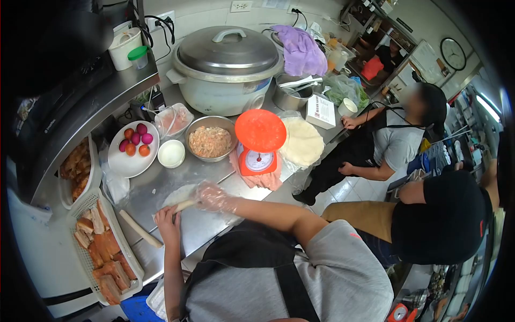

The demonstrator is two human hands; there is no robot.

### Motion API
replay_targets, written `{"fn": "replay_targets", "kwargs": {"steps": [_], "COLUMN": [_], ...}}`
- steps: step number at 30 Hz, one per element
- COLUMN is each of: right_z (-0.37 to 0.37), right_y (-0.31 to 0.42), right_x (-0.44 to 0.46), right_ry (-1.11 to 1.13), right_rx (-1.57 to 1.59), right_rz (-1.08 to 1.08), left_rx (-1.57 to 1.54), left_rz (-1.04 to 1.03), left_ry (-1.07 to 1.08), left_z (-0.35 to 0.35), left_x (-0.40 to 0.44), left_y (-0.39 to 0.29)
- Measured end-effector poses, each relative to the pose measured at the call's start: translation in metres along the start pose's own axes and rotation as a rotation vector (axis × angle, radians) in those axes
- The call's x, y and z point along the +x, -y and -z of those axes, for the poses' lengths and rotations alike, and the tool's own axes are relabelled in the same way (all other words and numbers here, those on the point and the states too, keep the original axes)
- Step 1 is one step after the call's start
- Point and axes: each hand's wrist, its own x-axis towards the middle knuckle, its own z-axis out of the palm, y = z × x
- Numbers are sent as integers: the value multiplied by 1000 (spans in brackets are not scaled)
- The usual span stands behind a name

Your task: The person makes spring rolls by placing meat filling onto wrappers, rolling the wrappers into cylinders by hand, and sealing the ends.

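My left hand (168, 221), bare, has its fingers closed on the left end of a slim pale dough roll (185, 205). At the roll's other end is my right hand (212, 197) in a clear plastic glove, its fingers curled around it. Beneath and behind the roll, a thin round white wrapper (178, 195) lies on the steel table. A second long pale rod (140, 229) rests left of my left hand; whether it is a roll or a stick I cannot tell. Beyond my hands stand a steel bowl of minced filling (210, 140) and a small white bowl (171, 154).
An orange kitchen scale (258, 161) sits on a pink cloth beside stacked wrappers (302, 141). A plate (119, 163) holds tomatoes and purple eggs. A basket of meat pieces (137, 271) lies left; a large lidded pot (225, 91) stands behind. Two people are at right, another farther back.
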Motion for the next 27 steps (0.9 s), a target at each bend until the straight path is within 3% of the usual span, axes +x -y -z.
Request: {"fn": "replay_targets", "kwargs": {"steps": [9, 12, 18, 24, 27], "right_z": [-26, -8, 1, 22, 48], "right_y": [18, 14, -40, -51, -35], "right_x": [39, 32, -38, -71, -72], "right_ry": [57, 316, -181, -198, -201], "right_rx": [79, -22, 59, 142, 38], "right_rz": [-12, -194, 145, -23, -110], "left_rx": [28, 26, 32, 31, 39], "left_rz": [-36, -43, -40, -55, -65], "left_ry": [33, 35, 65, 112, 202], "left_z": [4, 7, 9, 8, 16], "left_x": [6, 9, 13, 21, 31], "left_y": [-1, -5, -6, 1, 0]}}
